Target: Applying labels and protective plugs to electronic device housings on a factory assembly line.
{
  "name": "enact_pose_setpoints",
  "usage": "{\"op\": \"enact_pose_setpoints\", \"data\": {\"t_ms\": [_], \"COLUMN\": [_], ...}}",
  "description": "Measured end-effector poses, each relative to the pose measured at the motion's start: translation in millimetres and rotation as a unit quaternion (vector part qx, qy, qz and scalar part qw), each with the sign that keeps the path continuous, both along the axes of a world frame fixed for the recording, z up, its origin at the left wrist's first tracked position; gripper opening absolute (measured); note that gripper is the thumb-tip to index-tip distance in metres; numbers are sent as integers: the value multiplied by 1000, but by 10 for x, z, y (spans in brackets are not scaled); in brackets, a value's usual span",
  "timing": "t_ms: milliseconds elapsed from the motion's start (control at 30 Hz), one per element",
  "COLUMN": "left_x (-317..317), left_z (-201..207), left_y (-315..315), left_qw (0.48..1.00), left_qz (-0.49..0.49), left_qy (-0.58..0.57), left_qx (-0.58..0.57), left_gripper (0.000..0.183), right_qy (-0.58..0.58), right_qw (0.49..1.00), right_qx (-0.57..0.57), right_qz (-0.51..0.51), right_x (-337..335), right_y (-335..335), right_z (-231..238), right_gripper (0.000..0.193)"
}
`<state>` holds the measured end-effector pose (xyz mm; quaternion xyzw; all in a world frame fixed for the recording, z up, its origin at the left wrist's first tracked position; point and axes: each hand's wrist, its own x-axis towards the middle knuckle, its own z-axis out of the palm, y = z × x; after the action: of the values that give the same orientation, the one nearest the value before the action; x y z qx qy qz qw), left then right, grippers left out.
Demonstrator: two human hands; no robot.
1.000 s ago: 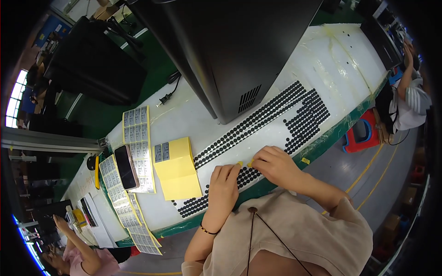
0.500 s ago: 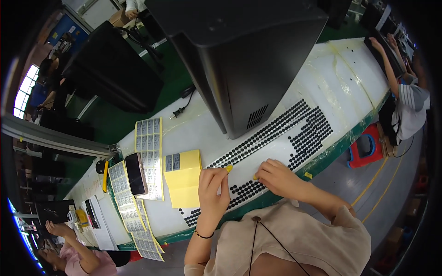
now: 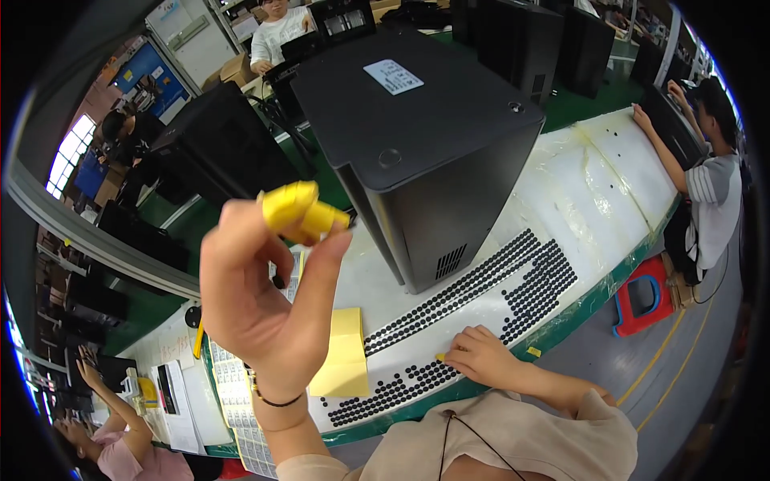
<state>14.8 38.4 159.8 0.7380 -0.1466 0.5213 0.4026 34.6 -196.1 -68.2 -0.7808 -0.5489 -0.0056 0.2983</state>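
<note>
My left hand is raised in front of the tall black case, with yellow finger covers on its fingertips. Thumb and covered fingers pinch a small black pad, of which only a bit shows. On the white table, my right hand rests with bent fingers by the lower rows of small round black pads. A yellow cover tips one of its fingers; anything between those fingers is hidden. The case stands beyond the long upper rows, its top bearing a white label and round marks near two corners.
Yellow backing paper and silver label sheets lie left of the pads, partly behind my left arm. Another black case stands at the far left. Co-workers sit at both sides, one beside a red and blue stool.
My left hand has risen from the pad rows to in front of the case. The view has tilted up, showing the case's top. My right hand stays near the lower rows.
</note>
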Motion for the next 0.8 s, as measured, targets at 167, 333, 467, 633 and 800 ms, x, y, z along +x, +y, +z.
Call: {"op": "enact_pose_setpoints", "data": {"t_ms": [167,333,467,633,800], "left_x": [178,259,264,292,319], "left_z": [350,479,552,580,593], "left_y": [-18,-13,-45,-31,-52], "left_qw": [985,980,973,977,971], "left_qz": [76,31,34,-2,47], "left_qy": [117,181,210,208,190], "left_qx": [102,72,87,57,136], "left_gripper": [39,37,36,36,25], "right_qy": [33,35,89,113,112], "right_qw": [999,999,996,993,993], "right_qx": [19,30,26,28,34], "right_qz": [0,-4,-4,10,-1], "right_x": [-7,-32,-9,-4,15], "right_y": [-6,17,12,14,2], "right_z": [-81,-195,-174,-157,-166], "right_gripper": [10,14,14,12,16]}}
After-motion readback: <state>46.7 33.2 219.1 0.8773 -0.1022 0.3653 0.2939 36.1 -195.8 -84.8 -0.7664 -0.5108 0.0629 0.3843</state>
